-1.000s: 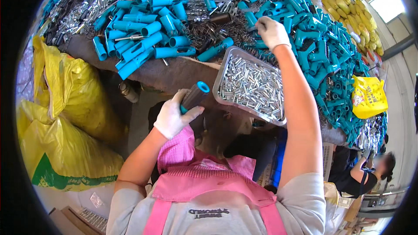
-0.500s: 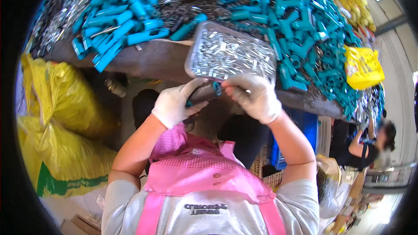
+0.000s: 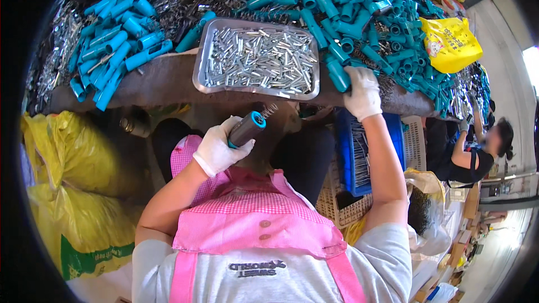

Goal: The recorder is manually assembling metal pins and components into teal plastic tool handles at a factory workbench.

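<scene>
My left hand [image 3: 216,148], in a white glove, holds a dark grey cylindrical handle [image 3: 247,128] with a blue end ring and a metal spring sticking out of it, just below the table edge. My right hand [image 3: 362,92], also gloved, reaches up to the table and grips a teal plastic tube fitting [image 3: 337,73] at the edge of the pile. Between the hands sits a metal tray [image 3: 197,73] filled with several small silver pins.
Heaps of teal plastic fittings [image 3: 359,11] and metal springs [image 3: 62,45] cover the brown table. Yellow sacks [image 3: 73,191] stand at my left; a blue crate [image 3: 351,151] and white baskets sit under the table. A yellow bag [image 3: 449,42] lies far right, near another person [image 3: 477,151].
My right hand left the handle and went up right to the teal fittings on the table. The left hand keeps the handle, now with a spring in its end.
</scene>
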Demonstrator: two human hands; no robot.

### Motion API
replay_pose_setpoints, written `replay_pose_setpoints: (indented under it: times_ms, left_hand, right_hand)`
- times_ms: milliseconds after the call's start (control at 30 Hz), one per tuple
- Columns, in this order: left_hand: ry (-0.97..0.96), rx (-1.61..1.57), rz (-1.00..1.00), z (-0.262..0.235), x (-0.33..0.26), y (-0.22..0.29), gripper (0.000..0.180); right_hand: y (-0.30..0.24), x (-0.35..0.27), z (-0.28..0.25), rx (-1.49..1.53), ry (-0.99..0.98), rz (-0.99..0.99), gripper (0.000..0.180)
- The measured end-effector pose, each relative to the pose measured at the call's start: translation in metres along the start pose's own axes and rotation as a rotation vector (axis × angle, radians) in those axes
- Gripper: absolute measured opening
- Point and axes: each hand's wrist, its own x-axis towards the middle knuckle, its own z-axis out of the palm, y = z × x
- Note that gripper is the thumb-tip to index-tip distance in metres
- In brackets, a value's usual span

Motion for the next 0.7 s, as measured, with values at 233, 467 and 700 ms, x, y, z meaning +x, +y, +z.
replay_pose_setpoints:
  times_ms: [233,467,700]
  left_hand:
    - [-0.069,0.346,0.080,-0.024,-0.020,0.004,0.035]
    - [-0.594,0.325,-0.090,-0.023,-0.046,-0.005,0.050]
    - [-0.975,-0.480,-0.403,0.008,-0.078,-0.070,0.057]
  right_hand:
    - [-0.067,-0.014,-0.083,1.095,-0.645,0.107,0.029]
    - [-0.120,-0.020,-0.053,0.996,-0.833,-0.392,0.031]
    - [-0.155,-0.025,-0.035,0.453,-0.122,-1.148,0.026]
